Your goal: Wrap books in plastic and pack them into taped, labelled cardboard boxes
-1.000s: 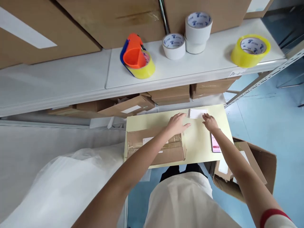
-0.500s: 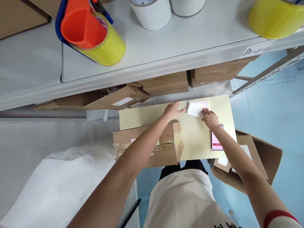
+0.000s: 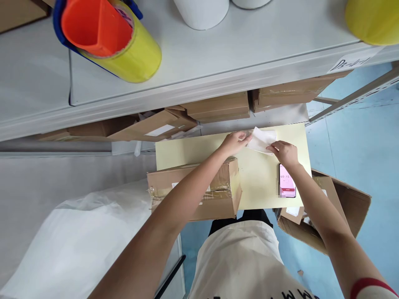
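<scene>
A small white paper slip lies at the far side of the pale yellow table, over what looks like more white paper. My left hand pinches its left edge between thumb and fingers. At the slip's right lower edge, my right hand has its fingers closed on the paper. A phone with a pink timer screen rests just below my right hand. A taped cardboard box sits on the table under my left forearm.
Above runs a grey shelf with a yellow tape roll holding an orange cup. Cardboard boxes stand behind the table. An open carton is on the floor at right, a white plastic bag at left.
My left hand has moved right and closed on the paper's edge. The slip is now lifted and bent at its left side. My right hand's fingers have curled onto its right part.
</scene>
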{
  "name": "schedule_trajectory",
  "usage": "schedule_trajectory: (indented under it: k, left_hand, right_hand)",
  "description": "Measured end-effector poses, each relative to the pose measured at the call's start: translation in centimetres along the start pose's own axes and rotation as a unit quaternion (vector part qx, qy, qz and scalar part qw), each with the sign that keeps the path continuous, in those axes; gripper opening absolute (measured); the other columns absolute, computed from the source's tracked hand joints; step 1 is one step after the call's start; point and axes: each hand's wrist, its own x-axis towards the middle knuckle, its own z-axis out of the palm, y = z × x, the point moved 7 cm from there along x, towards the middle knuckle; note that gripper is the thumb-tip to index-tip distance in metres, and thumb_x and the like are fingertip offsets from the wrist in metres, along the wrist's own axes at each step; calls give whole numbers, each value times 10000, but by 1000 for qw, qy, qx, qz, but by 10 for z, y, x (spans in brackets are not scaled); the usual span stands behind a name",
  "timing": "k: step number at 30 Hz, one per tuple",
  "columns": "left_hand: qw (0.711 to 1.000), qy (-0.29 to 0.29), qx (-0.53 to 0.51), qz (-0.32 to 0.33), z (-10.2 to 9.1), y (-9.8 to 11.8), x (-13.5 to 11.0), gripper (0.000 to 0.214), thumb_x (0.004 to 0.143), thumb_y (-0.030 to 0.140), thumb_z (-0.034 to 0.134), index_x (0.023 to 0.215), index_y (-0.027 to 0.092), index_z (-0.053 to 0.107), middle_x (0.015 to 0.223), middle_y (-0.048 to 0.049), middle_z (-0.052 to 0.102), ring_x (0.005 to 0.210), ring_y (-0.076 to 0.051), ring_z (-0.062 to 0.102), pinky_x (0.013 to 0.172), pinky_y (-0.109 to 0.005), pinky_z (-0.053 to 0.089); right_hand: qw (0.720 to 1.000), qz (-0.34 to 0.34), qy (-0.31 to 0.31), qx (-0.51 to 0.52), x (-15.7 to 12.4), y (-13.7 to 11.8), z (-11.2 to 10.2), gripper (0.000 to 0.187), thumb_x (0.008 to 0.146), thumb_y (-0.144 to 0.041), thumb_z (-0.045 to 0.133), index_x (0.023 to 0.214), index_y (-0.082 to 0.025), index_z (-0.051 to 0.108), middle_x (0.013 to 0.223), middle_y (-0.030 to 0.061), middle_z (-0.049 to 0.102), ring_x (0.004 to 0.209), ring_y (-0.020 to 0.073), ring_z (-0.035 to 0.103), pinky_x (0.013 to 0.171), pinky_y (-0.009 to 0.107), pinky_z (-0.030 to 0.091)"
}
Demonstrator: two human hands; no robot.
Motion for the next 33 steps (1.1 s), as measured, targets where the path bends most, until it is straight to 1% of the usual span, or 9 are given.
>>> schedule_trajectory:
  k: [3, 6, 10, 15, 18, 21, 27, 30, 33]
  left_hand:
    - [993, -29, -110, -14, 7, 11, 0, 339, 881, 463, 600, 1043, 178, 687, 1047, -80, 755, 864, -215, 725, 802, -326, 534]
    - [993, 27, -110, 25, -5, 21, -2, 272, 776, 256, 711, 1026, 162, 657, 966, -77, 753, 782, -191, 700, 728, -297, 525]
    - [988, 97, -12, 121, -40, 34, -20, 130, 756, 165, 663, 884, 163, 639, 912, -57, 740, 811, -195, 668, 762, -316, 514]
    - [980, 125, 57, 144, -77, 34, -43, 97, 790, 196, 621, 880, 171, 644, 903, -37, 734, 821, -198, 660, 771, -324, 515]
    - [976, 144, 79, 143, -85, 28, -46, 85, 795, 192, 608, 870, 173, 642, 881, -35, 730, 810, -199, 659, 758, -322, 519]
    - [976, 139, 88, 142, -85, 20, -45, 108, 814, 209, 596, 906, 179, 643, 897, -39, 725, 833, -208, 662, 755, -330, 529]
    - [932, 257, 189, 174, -81, 40, -60, 341, 808, 236, 663, 1145, 203, 623, 1254, -125, 643, 1242, -335, 531, 1065, -526, 376]
    - [933, 159, 218, 238, -48, 64, -58, 366, 789, 294, 723, 1147, 255, 657, 1307, -98, 634, 1336, -366, 442, 1145, -600, 194]
    - [950, 46, 202, 232, -18, 70, -45, 132, 841, 304, 679, 962, 293, 731, 1014, -47, 738, 1176, -321, 564, 1148, -598, 145]
  right_hand:
    - [994, -73, 66, 47, -8, -21, -13, 280, 999, -315, 474, 942, -223, 733, 992, 93, 771, 894, 222, 686, 692, 309, 467]
    - [980, -115, 110, 123, -15, -34, -24, 252, 950, -410, 563, 1074, -241, 704, 1223, 121, 691, 1139, 281, 622, 922, 411, 494]
    - [956, -70, 118, 261, -3, -23, -33, 735, 790, -692, 641, 1376, -264, 529, 1532, 153, 403, 1417, 388, 363, 1073, 594, 392]
    - [918, -115, -41, 376, 26, -35, -17, 395, 865, -638, 587, 979, -278, 701, 1303, 103, 600, 1269, 322, 538, 1056, 530, 426]
    - [905, -114, -52, 406, 36, -43, -13, 405, 871, -627, 589, 1017, -259, 668, 1094, 94, 680, 1079, 290, 633, 953, 474, 484]
    - [913, -106, -44, 391, 42, -46, -11, 510, 844, -651, 611, 1147, -240, 624, 1028, 92, 701, 992, 288, 647, 909, 455, 476]
    - [931, -165, -69, 319, 46, -58, -12, 502, 972, -615, 387, 841, -221, 670, 856, 85, 710, 838, 247, 653, 824, 395, 428]
    - [945, -180, -62, 265, 43, -65, -20, 492, 986, -593, 377, 879, -229, 690, 898, 77, 726, 911, 250, 652, 901, 414, 378]
    - [957, -172, -66, 222, 41, -68, -23, 465, 989, -572, 401, 895, -238, 711, 931, 67, 746, 942, 248, 659, 947, 424, 350]
